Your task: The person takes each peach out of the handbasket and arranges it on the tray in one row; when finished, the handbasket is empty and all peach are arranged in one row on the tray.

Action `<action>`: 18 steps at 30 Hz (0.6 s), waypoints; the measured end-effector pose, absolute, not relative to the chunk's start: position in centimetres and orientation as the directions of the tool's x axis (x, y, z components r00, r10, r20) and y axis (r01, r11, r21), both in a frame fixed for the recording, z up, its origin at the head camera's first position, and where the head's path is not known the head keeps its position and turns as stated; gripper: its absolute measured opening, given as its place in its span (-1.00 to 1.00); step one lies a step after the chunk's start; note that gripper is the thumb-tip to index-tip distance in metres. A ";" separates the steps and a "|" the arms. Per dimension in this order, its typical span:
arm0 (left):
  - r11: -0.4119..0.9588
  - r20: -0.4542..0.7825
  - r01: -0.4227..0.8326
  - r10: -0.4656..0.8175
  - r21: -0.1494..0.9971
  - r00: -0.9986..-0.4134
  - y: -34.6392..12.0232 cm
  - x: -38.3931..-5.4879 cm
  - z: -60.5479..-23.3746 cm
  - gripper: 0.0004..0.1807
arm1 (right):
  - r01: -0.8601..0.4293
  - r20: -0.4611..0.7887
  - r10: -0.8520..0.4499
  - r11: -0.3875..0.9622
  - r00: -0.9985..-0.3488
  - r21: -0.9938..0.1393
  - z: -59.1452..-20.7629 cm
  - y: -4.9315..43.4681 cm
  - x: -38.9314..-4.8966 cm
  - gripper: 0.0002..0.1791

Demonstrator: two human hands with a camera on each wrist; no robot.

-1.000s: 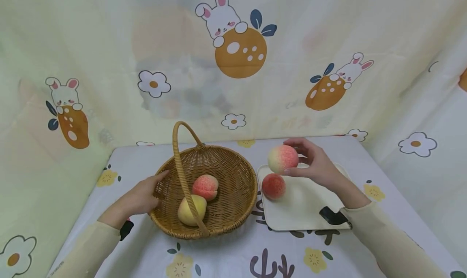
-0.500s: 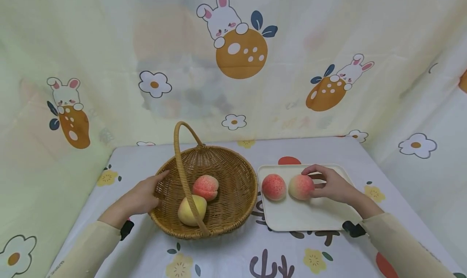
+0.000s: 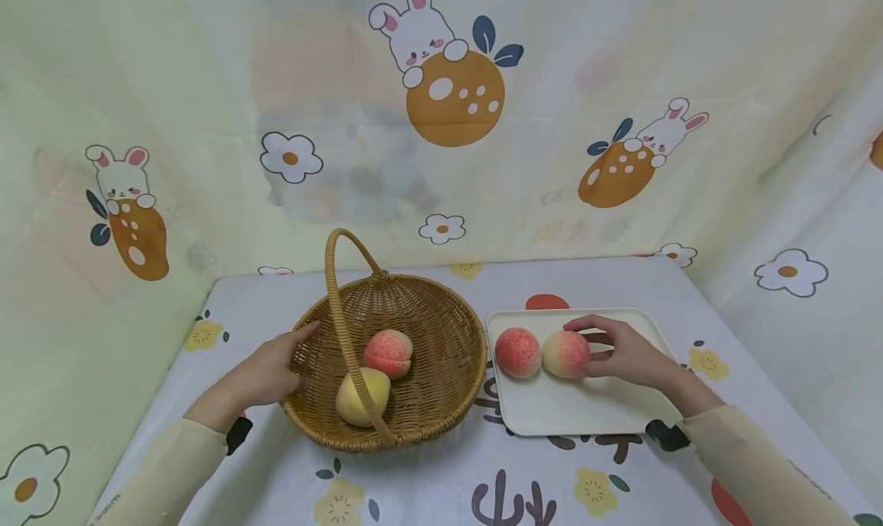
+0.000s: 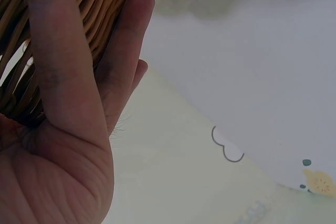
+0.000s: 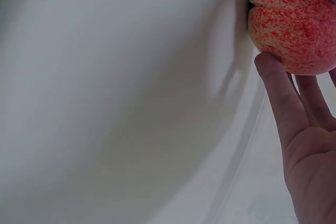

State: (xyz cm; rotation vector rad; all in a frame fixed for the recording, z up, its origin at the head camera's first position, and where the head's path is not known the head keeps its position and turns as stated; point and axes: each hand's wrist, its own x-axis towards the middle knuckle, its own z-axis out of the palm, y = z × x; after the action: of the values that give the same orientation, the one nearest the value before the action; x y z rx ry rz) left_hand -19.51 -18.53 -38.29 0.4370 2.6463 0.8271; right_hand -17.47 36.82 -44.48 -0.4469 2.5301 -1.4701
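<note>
My left hand [image 3: 269,369] grips the left side of a brown wicker basket [image 3: 444,342], its wall between thumb and fingers, as the left wrist view [image 4: 63,82] also shows. Inside the basket lie a pink peach [image 3: 388,354] and a yellow, peach-like fruit [image 3: 350,403]. On the white tray [image 3: 572,411], my right hand [image 3: 628,353] holds a cream-and-pink peach [image 3: 566,354] between thumb and fingers. Seen from the right wrist, that peach [image 5: 294,24] has red speckles and a seam. Close to its left sits a redder peach [image 3: 517,352].
The basket's tall arched handle [image 3: 338,304] rises above its left part. A patterned cloth [image 3: 428,488] covers the table, and a rabbit-print curtain [image 3: 552,227] hangs behind it. The tray stands just right of the basket.
My right hand lowered the cream-and-pink peach from above the tray's back left down onto the tray, then shifted it slightly left towards the redder peach. My left hand stayed on the basket.
</note>
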 end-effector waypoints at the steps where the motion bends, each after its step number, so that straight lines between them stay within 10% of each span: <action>1: 0.784 -0.221 0.188 0.382 0.592 -0.897 -18.6 -19.5 -38.3 0.01 | -0.165 -0.007 -0.345 0.468 -0.939 -0.868 -44.5 36.7 -17.5 -0.30; 18: 0.771 -0.232 0.180 0.392 0.611 -0.890 -18.5 -19.6 -38.2 0.02 | -0.381 0.209 -0.405 0.409 -0.890 -0.829 -36.3 26.8 -19.1 -0.15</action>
State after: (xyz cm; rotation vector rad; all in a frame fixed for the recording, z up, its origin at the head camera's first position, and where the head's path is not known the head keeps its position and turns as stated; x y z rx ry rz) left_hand -19.60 -18.45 -38.17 0.4380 2.6179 0.8524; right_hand -19.08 26.77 -36.34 -0.7295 2.6160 -1.5301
